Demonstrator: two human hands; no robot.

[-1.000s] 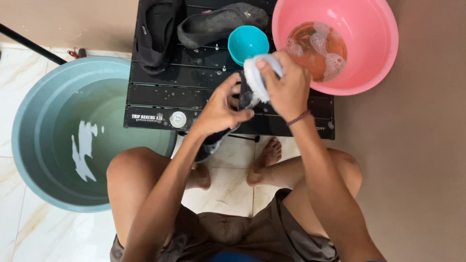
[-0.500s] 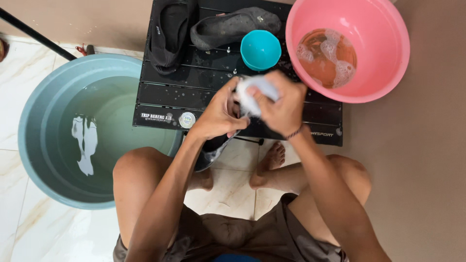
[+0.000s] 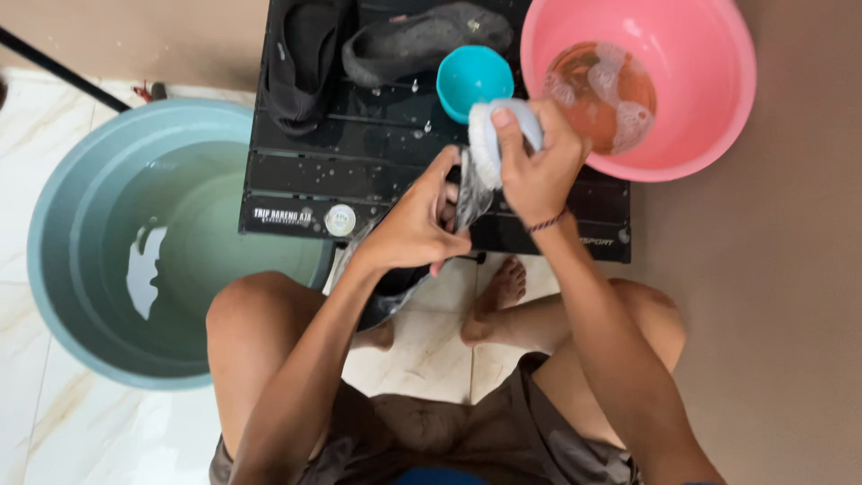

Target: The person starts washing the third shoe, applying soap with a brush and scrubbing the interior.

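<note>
My right hand (image 3: 537, 171) has its fingers wrapped around a white brush (image 3: 489, 135), while my left hand (image 3: 415, 226) grips 1 dark wet shoe (image 3: 395, 287), both over the black table's (image 3: 359, 171) front edge, beside the pink basin (image 3: 709, 99).

A low black slatted table (image 3: 377, 180), wet with droplets, carries two dark shoes (image 3: 305, 54) (image 3: 422, 40) and a small teal bowl (image 3: 473, 79). The pink basin (image 3: 709, 81) of soapy water rests on its right end.
</note>
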